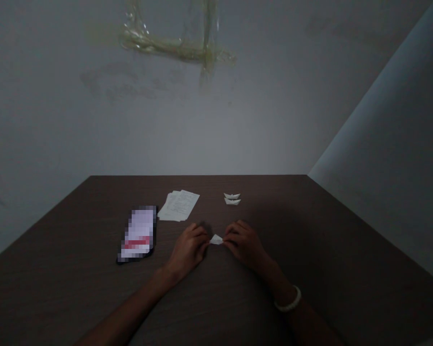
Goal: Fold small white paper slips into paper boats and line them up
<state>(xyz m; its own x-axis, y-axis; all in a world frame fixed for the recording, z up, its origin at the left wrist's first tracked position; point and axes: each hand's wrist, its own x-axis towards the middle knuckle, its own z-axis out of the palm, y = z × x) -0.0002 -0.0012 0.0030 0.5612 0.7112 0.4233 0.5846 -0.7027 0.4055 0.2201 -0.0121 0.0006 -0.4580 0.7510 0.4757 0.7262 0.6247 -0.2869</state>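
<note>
A small folded piece of white paper (pixel 216 239) is pinched between both hands just above the dark brown table (pixel 332 250). My left hand (pixel 189 249) grips its left end with the fingers curled. My right hand (pixel 244 243) grips its right end, fingers closed too; a pale bracelet (pixel 288 302) circles that wrist. Two small white paper boats (pixel 232 199) sit on the table beyond my right hand, one right behind the other.
A stack of white paper sheets (pixel 178 205) lies beyond my left hand. A phone with a lit, blurred screen (pixel 137 234) lies to the left. A grey wall (pixel 216 120) rises behind the table's far edge, with old tape marks (pixel 176 43) on it.
</note>
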